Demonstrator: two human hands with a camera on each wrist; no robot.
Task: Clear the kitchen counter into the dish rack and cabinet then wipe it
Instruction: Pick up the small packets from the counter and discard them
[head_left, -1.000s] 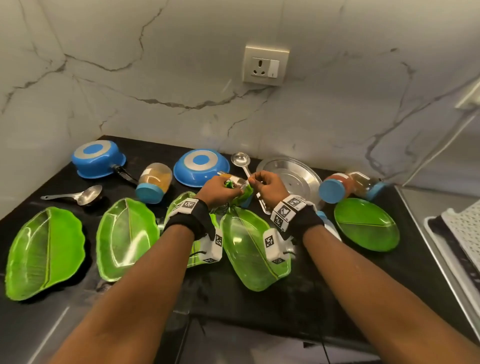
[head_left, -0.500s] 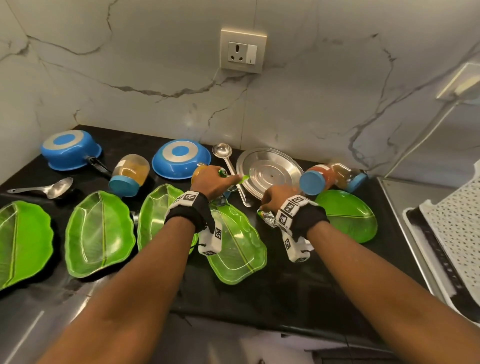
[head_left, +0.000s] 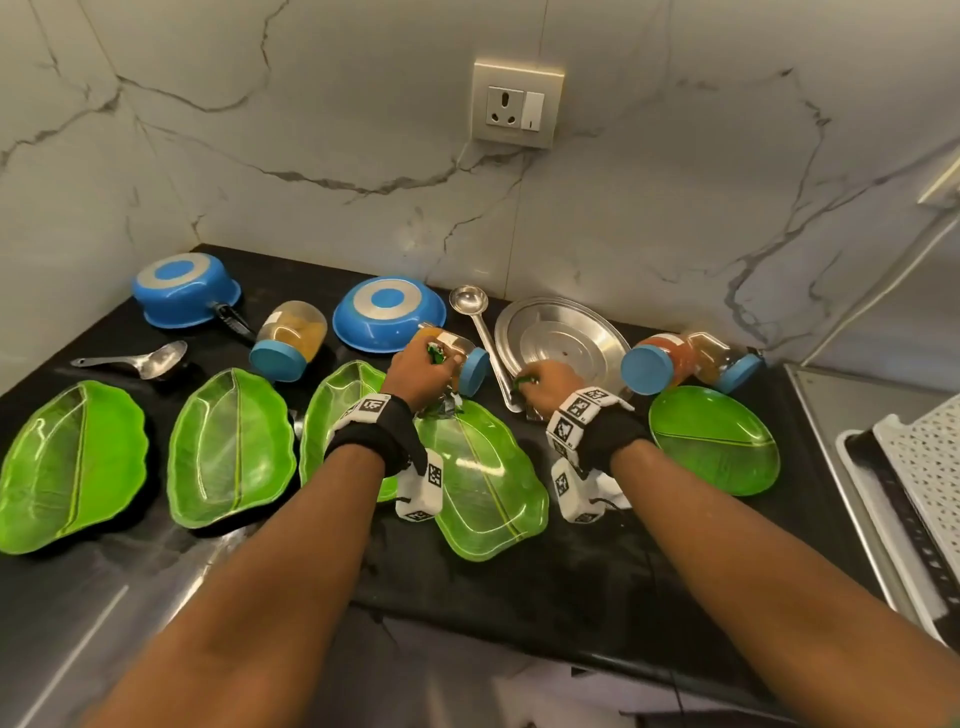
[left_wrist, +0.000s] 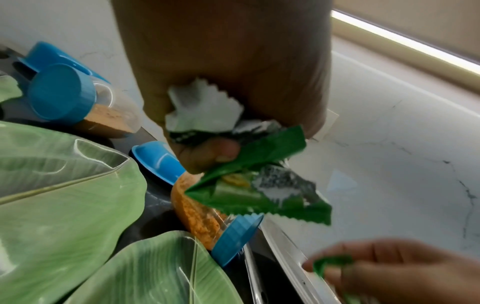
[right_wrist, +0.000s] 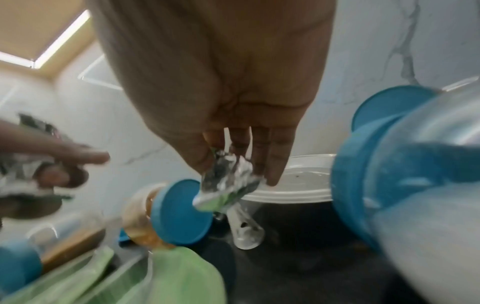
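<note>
Both hands work at the far middle of the black tabletop (head_left: 545, 582) in the head view: the left hand (head_left: 415, 371) has its grip curled round a crumpled green wrapper (head_left: 435, 354), and the right hand (head_left: 543, 387), just right of a steel ladle (head_left: 485, 343), pinches a second green scrap (head_left: 522, 381). Four green leaf-shaped plates (head_left: 228, 447) line the near side, with a round green plate (head_left: 714, 439) at the right. Two overturned blue pans (head_left: 387, 312), blue-lidded jars (head_left: 291, 340), a spoon (head_left: 137, 359) and a steel plate (head_left: 563, 338) lie by the far wall. White marble with grey veins backs the tabletop and carries a socket with a switch (head_left: 517, 106). A white perforated dish rack (head_left: 924, 467) stands at the right edge. Square black-and-white coded markers sit on both wristbands; no words can be read.

From the left wrist, thumb and fingers clamp the wrapper (left_wrist: 249, 170), green with a zigzag edge and a silver-white inside; its print is too blurred to read. An orange-filled jar (left_wrist: 200, 214) lies just below it.

From the right wrist, fingertips (right_wrist: 272, 164) pinch a silvery foil scrap (right_wrist: 226, 181) above a jar's blue lid (right_wrist: 179, 211).
</note>
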